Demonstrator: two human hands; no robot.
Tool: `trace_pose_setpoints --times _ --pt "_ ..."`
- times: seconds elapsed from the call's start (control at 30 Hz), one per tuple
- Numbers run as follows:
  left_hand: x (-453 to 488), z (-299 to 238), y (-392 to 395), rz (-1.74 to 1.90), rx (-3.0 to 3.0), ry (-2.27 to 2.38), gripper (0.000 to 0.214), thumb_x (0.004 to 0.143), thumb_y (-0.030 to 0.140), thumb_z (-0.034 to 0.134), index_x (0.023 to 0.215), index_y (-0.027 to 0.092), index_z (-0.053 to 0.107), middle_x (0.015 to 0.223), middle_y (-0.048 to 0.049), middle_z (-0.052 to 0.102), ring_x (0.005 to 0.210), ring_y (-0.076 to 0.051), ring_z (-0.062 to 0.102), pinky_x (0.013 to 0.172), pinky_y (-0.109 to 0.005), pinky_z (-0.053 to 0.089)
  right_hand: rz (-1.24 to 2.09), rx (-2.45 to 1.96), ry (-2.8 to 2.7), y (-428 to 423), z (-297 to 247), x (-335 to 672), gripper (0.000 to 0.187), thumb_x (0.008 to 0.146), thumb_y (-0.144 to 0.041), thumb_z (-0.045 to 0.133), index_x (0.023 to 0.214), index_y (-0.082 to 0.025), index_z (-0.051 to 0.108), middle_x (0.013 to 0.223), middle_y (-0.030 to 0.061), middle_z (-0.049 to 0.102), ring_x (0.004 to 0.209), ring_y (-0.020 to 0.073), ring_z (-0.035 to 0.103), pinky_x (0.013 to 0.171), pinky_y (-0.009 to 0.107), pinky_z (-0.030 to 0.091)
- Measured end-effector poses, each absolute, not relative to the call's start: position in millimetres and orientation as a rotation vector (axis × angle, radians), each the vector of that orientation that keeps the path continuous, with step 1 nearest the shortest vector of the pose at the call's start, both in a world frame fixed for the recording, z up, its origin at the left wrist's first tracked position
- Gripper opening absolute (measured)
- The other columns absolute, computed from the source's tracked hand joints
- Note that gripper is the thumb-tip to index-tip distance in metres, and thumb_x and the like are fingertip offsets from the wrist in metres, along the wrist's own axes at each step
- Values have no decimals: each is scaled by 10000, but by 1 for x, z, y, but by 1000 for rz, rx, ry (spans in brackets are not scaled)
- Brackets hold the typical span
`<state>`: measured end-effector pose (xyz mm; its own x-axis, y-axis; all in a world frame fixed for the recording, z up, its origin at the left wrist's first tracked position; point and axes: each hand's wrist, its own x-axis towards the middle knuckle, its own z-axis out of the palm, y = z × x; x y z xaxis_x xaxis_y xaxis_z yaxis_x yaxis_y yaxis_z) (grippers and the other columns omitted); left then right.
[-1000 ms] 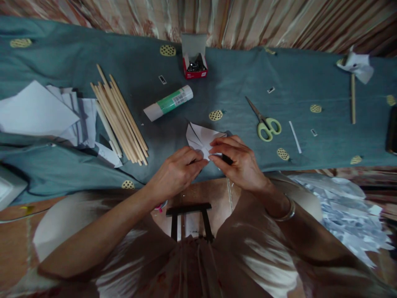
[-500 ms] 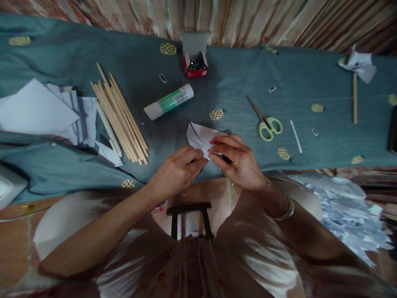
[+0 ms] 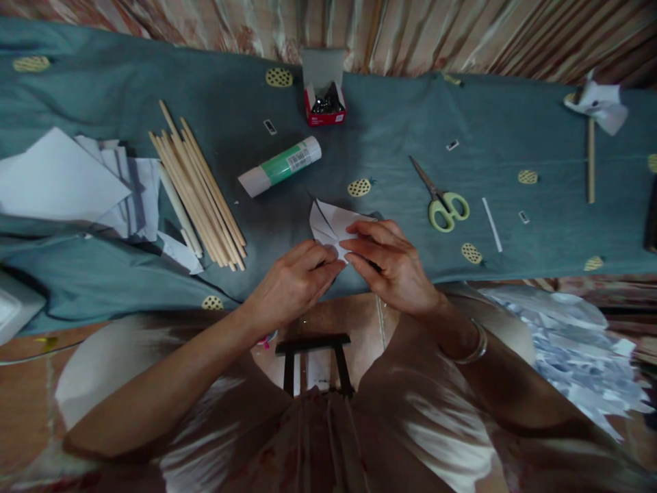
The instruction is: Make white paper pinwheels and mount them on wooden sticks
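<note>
The left hand (image 3: 298,279) is pinching the near edge of a white creased paper (image 3: 339,216) between thumb and bent fingers, and the right hand (image 3: 394,263) is resting its fingertips on the right part of the same sheet; whether its thumb and fingers are closing on the paper cannot be told. The two thumb tips are lying so close that contact between them is hard to make out. The paper is sitting at the near side of the cloth-covered tabletop (image 3: 369,144), its far left corner showing while the hands are covering its near and right parts. Beyond it, a glue stick (image 3: 280,168) is lying aslant, its small print blurring, and an open red box (image 3: 325,118) is holding dark shiny pieces too small to identify. To the right, scissors (image 3: 442,202) are lying with blades slightly apart, near a narrow white strip (image 3: 492,224). To the left, wooden sticks (image 3: 198,195) are overlapping, their exact count being unclear, beside a stack of papers (image 3: 61,174) whose top sheet is hiding much of those beneath. The frame is cutting off a dark object (image 3: 651,219) at the right and a pale object (image 3: 18,308) at the near left; neither is showing enough to name.
</note>
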<state>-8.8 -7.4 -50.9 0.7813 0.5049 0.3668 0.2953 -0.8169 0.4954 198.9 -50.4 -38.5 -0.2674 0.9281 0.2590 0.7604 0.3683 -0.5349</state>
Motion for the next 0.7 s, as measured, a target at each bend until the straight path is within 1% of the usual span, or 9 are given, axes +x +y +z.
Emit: trace_pose_setpoints --times 0.1,0.2,0.27,0.47,0.57,0.7 --pt "-9 -51 -8 701 2552 597 167 969 155 516 1027 135 671 912 -83 670 864 -172 615 751 -297 552 370 -1428 -2156 -51 -40 200 212 958 -219 527 1063 -206 711 1179 103 662 1101 249 585 943 454 546" --pt "-9 -52 -8 733 2558 586 152 958 148 535 1017 112 670 904 -88 670 859 -172 617 744 -290 549 284 -1367 -2209 -52 -44 199 252 949 -136 474 1069 -167 694 1230 131 636 1124 258 559 940 457 550" --pt "-9 -52 -8 749 2562 579 151 957 151 537 1010 101 670 899 -93 671 858 -176 618 742 -293 551 230 -1366 -2210 -53 -47 197 270 948 -113 448 1063 -157 688 1257 143 624 1158 271 546 945 464 541" --pt "-7 -51 -7 718 2570 600 167 969 159 513 987 123 675 892 -81 672 826 -166 608 723 -286 548 216 -1471 -2144 -56 -55 186 266 965 -165 448 1071 -233 682 1287 77 631 1174 254 553 963 453 494" --pt "-7 -50 -7 755 2594 595 152 960 167 538 986 113 677 871 -76 668 813 -166 608 715 -280 550 256 -1485 -2144 -55 -55 187 275 963 -170 446 1071 -228 692 1303 80 634 1199 259 544 987 463 478" --pt "-7 -49 -7 738 2618 608 158 963 173 538 1016 110 672 899 -77 674 834 -167 615 742 -286 557 305 -1421 -2110 -53 -48 196 292 941 -144 446 1055 -210 706 1274 93 658 1191 256 564 994 455 499"
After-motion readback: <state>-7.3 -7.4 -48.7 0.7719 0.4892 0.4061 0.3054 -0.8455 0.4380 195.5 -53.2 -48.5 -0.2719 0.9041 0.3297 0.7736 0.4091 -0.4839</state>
